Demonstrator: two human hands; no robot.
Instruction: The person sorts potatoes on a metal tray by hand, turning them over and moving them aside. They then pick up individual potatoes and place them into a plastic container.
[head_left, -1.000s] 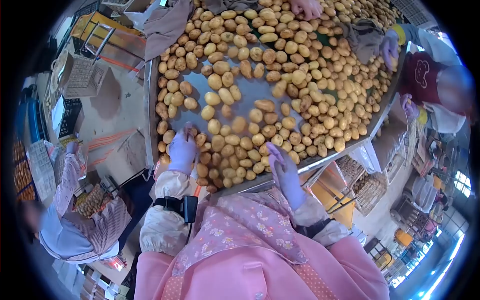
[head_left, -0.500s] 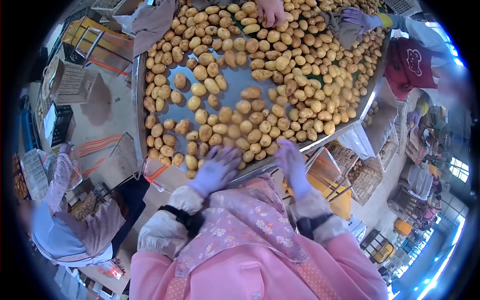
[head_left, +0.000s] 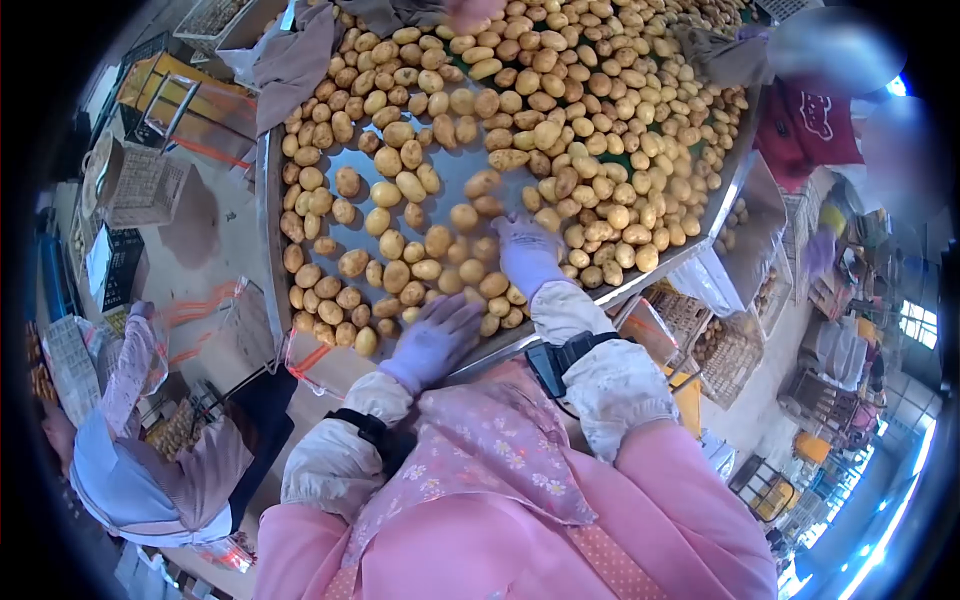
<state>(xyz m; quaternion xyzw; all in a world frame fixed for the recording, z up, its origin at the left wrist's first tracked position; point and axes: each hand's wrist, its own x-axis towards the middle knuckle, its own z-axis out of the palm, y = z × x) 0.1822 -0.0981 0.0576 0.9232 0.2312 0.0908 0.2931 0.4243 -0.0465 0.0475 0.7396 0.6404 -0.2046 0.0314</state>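
Note:
Many small yellow-brown potatoes point(head_left: 437, 240) lie loose on a metal sorting table point(head_left: 345, 232). My left hand point(head_left: 436, 340), in a lavender glove, rests flat against potatoes at the near edge with its fingers stretched out. Further in, my right hand point(head_left: 528, 252), gloved alike, reaches down among the potatoes between the bare metal patch and the dense pile on the right. Its fingers are bent downward and somewhat apart, their tips partly hidden; no potato shows in its grip. Some potatoes just left of it look blurred.
The table has a raised metal rim point(head_left: 268, 235). Grey cloth point(head_left: 292, 70) hangs over its far left corner. Crates point(head_left: 735, 355) of potatoes stand below on the right. A co-worker in a blue garment point(head_left: 135, 470) is at left; others work around the far side and right.
My right hand has moved from the near edge forward and left onto the potatoes. My left hand stays near the edge. The camera view has shifted slightly.

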